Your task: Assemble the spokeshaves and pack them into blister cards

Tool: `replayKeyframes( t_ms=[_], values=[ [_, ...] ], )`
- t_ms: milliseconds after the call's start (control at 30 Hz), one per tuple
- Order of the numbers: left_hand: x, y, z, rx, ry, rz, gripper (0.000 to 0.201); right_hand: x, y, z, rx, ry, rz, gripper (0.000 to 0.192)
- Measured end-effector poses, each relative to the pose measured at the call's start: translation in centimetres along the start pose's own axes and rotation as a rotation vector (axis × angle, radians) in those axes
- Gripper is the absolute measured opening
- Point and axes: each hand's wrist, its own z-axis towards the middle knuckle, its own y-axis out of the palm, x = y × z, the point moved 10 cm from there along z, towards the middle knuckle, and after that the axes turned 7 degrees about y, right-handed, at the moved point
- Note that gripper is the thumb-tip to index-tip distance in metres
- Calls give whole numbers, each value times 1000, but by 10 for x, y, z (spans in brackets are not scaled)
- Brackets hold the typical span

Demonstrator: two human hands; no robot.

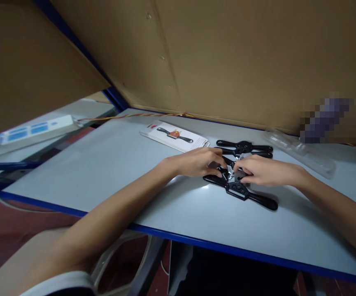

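Note:
Three black two-handled tools lie side by side on the pale grey table [110,172]. The nearest tool [242,192] lies in front of my hands. The middle one [227,162] lies under my fingers, and the far one [244,145] is behind them. My left hand [198,161] and my right hand [262,170] meet over the middle tool, fingertips pinching at a small shiny metal part [231,176] at its centre. Exactly what each finger grips is hidden.
A printed packaging card [174,136] showing the tool lies behind my left hand. A clear plastic blister shell [301,152] rests at the back right. Cardboard panels [227,57] wall the table's rear and left. A striped cable [140,115] runs along the back edge. A chair frame [125,263] sits below.

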Motion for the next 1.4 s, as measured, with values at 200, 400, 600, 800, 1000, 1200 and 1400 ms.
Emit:
replayKeyframes(
  t_ms=[200,400,600,800,1000,1200,1400],
  values=[
    [1,4,0,-25,-2,-126,23,4,-36,-15,129,56,215,8],
    [-11,7,-1,-21,-95,-166,25,-2,-17,-19,-68,41,607,19],
    [-17,1,-2,41,-178,-185,18,-5,-19,-16,135,-6,388,4],
    [-10,-14,0,179,-184,-220,21,-7,-10,-16,70,39,324,25],
    [-7,-30,-3,360,-160,-231,25,-12,-4,-10,19,-12,303,20],
    [-22,-39,-13,591,-190,-423,30,-12,-11,-8,191,-1,157,22],
    [8,-19,2,435,-100,-519,30,1,-64,-33,478,97,97,23]
  ],
)
